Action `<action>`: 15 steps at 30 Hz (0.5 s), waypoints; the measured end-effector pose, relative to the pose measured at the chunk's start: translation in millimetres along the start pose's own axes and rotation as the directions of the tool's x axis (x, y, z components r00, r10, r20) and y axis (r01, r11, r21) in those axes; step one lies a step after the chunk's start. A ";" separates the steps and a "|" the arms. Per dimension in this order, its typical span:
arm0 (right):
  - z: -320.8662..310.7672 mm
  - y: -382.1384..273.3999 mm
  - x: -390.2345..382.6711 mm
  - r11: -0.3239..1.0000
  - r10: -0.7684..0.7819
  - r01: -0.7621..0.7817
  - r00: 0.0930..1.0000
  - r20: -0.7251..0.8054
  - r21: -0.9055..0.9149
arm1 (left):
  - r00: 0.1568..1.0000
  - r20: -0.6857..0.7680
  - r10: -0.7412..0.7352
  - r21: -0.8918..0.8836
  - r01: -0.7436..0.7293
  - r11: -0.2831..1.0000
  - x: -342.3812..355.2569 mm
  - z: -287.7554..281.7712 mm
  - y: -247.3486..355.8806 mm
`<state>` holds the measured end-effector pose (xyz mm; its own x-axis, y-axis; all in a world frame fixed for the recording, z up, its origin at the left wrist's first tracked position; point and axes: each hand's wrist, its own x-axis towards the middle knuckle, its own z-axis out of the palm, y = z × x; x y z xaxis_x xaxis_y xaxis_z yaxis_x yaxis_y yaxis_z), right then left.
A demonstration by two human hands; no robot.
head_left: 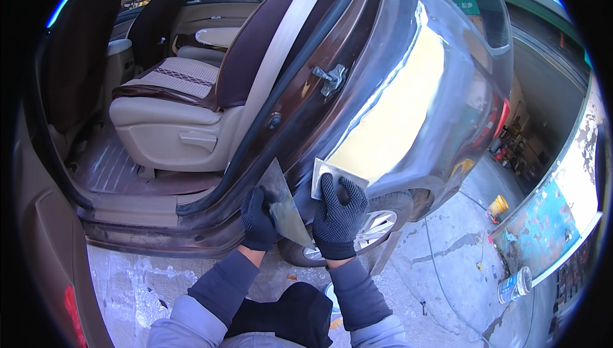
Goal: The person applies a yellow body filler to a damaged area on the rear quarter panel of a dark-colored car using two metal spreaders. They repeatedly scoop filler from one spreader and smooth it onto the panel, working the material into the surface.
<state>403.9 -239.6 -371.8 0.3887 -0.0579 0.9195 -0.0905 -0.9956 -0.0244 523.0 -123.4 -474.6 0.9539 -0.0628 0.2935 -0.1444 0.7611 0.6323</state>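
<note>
Right hand grips spreader ahead, perhaps touching filler.

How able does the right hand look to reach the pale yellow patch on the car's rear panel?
Likely yes: the right hand holds a flat plate at the lower end of the yellow patch, with nothing visible blocking it.

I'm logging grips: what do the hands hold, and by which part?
Left hand: a smeared putty plate, by its left edge. Right hand: a flat putty spreader, by its lower part.
</note>
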 end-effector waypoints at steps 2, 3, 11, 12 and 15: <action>1.1 -1.5 -9.1 1.000 0.019 -0.020 0.999 0.045 0.024 | 1.000 0.003 0.011 0.004 -0.011 1.000 -0.5 0.2 0.1; 2.2 -2.0 -13.1 1.000 0.010 -0.011 0.999 0.041 0.022 | 1.000 -0.017 -0.017 -0.053 0.017 0.998 -1.9 1.2 0.3; -26.0 -5.3 -26.1 1.000 -0.026 0.028 0.987 0.161 -0.005 | 0.953 0.110 0.283 0.392 -0.303 0.869 -6.0 5.0 7.5; -33.2 0.4 -18.8 1.000 -0.019 0.016 0.991 0.134 0.024 | 0.975 0.090 0.205 0.281 -0.222 0.934 -4.9 4.1 6.5; -57.9 29.4 14.3 0.999 -0.004 0.003 1.000 0.031 0.051 | 0.998 0.041 -0.050 -0.043 0.052 0.998 -4.1 -2.3 1.6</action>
<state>353.7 -265.4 -336.7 0.4176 -0.0559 0.9069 -0.0425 -0.9982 -0.0420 519.4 -120.4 -476.4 0.9483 -0.1274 0.2906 -0.0831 0.7841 0.6150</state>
